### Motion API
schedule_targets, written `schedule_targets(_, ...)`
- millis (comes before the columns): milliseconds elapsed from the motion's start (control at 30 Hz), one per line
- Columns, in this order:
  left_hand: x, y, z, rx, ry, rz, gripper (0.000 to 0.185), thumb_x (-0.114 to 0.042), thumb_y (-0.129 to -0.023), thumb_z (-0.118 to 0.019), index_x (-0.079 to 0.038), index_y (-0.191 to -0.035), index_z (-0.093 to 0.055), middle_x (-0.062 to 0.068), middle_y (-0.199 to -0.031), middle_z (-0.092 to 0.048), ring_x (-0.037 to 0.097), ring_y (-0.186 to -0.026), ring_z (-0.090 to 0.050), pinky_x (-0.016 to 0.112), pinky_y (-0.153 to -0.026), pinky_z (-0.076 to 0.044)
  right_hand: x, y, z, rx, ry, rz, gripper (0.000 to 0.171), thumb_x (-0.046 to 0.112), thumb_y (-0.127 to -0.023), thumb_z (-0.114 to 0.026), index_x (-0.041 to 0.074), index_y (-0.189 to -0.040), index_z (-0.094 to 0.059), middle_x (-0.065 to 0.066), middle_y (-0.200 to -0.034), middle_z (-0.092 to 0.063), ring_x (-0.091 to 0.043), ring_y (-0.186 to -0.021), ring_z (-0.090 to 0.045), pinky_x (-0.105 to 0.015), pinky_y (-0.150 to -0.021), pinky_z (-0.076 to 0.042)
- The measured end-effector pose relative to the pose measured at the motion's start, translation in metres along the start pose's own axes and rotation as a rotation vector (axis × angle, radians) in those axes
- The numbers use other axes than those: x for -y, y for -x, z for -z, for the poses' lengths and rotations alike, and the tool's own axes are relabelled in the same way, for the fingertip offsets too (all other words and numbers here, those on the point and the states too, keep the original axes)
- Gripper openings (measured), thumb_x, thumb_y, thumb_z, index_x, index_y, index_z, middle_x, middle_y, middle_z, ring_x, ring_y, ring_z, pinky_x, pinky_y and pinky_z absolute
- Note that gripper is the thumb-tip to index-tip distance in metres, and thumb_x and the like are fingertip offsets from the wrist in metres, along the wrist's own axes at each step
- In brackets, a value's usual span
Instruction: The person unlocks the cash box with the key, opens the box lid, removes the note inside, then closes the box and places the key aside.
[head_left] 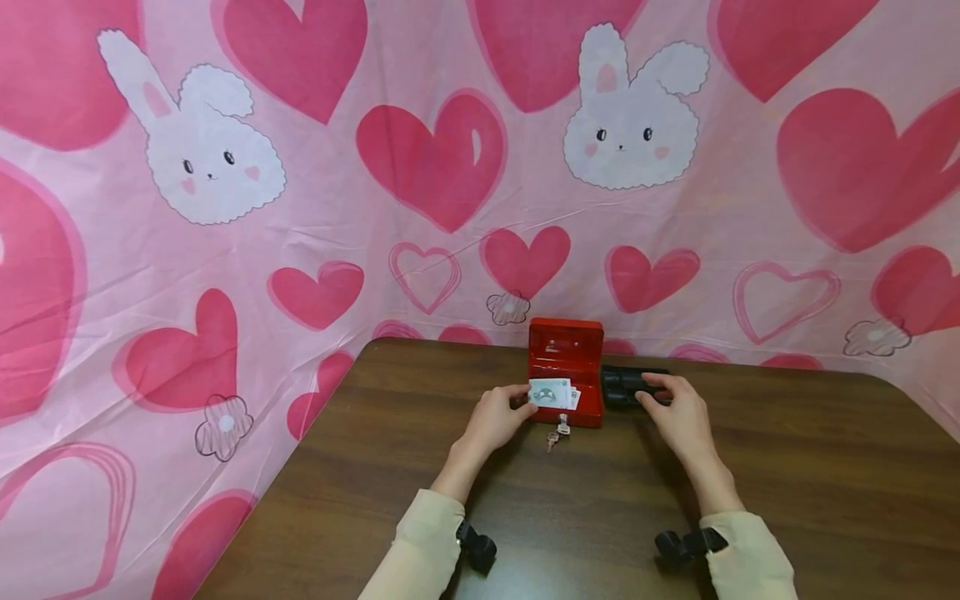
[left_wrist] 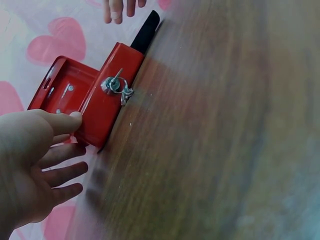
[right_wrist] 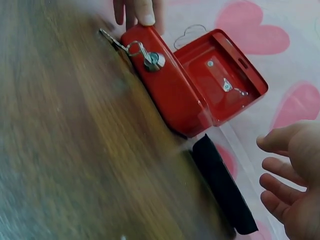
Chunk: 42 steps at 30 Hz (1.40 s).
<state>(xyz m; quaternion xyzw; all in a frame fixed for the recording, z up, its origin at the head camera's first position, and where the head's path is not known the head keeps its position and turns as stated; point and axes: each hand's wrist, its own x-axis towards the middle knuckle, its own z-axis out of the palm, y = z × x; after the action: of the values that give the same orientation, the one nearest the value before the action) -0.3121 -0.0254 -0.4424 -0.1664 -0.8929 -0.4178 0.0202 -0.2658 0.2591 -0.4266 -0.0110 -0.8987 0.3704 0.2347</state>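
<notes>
Cashbox, rectangular red metal, stood open with pale paper banknotes inside, left hand, fingers spread, touching its end, presumably for steadiness, right hand, fingers parted, hovering by black ribbed tray.

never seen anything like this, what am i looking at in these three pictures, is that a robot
No robot: a person works here bare-handed. The wide picture comes from a camera worn on the head, looking forward and down. The two tilted ones come from a small black camera on each wrist. On the table stands an open red box with paper notes inside and keys at its lock. Beside it lies something black, perhaps a tray. The left hand touches the box's left end. The right hand hovers by the black thing. Neither appears to be lifting anything.
</notes>
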Motion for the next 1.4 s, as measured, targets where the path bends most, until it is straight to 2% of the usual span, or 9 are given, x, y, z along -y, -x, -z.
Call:
schedule_targets(100,0.001,0.000,0.000,0.002,-0.003,-0.002,0.040,-0.024,-0.094,-0.068,-0.008,-0.131,-0.065,0.008,-0.125,-0.070,0.022,-0.116,-0.064,0.046,-0.103,-0.050,0.005,-0.001,-0.003,0.007,-0.017,0.021,0.033,0.014,-0.092,-0.070,0.001,-0.122,-0.067,-0.022,-0.118,-0.063,-0.039,-0.100,-0.065,-0.045,-0.084,-0.051)
schedule_targets(333,0.001,-0.001,0.001,0.003,-0.005,0.003,0.041,-0.025,-0.095,-0.067,-0.008,-0.132,-0.065,0.007,-0.127,-0.069,0.022,-0.118,-0.064,0.045,-0.103,-0.050,0.013,0.001,-0.016,0.063,-0.025,0.086,0.034,0.016,-0.093,-0.069,0.002,-0.124,-0.066,-0.021,-0.117,-0.065,-0.037,-0.097,-0.065,-0.053,-0.087,-0.052)
schedule_targets(467,0.001,0.000,0.001,0.007,-0.006,0.008,0.040,-0.024,-0.095,-0.067,-0.009,-0.132,-0.065,0.007,-0.127,-0.069,0.021,-0.118,-0.064,0.045,-0.103,-0.050,0.016,0.002,-0.023,0.097,-0.012,0.099,0.035,0.016,-0.093,-0.069,0.002,-0.125,-0.066,-0.021,-0.118,-0.065,-0.035,-0.096,-0.064,-0.053,-0.088,-0.052)
schedule_targets(833,0.002,0.000,0.002,0.005,-0.008,-0.006,0.039,-0.024,-0.095,-0.068,-0.009,-0.131,-0.066,0.006,-0.125,-0.070,0.021,-0.116,-0.064,0.045,-0.103,-0.050,0.026,0.007,-0.031,0.159,0.002,0.066,0.038,0.021,-0.093,-0.068,0.004,-0.127,-0.065,-0.019,-0.123,-0.064,-0.026,-0.085,-0.054,-0.036,-0.077,-0.050)
schedule_targets(1400,0.003,0.002,0.004,0.015,-0.011,-0.021,0.040,-0.025,-0.094,-0.069,-0.009,-0.130,-0.066,0.005,-0.126,-0.070,0.021,-0.118,-0.064,0.044,-0.103,-0.049,0.030,0.008,-0.034,0.193,-0.023,0.038,0.038,0.026,-0.095,-0.067,0.007,-0.128,-0.065,-0.017,-0.124,-0.065,-0.024,-0.088,-0.054,-0.036,-0.079,-0.050)
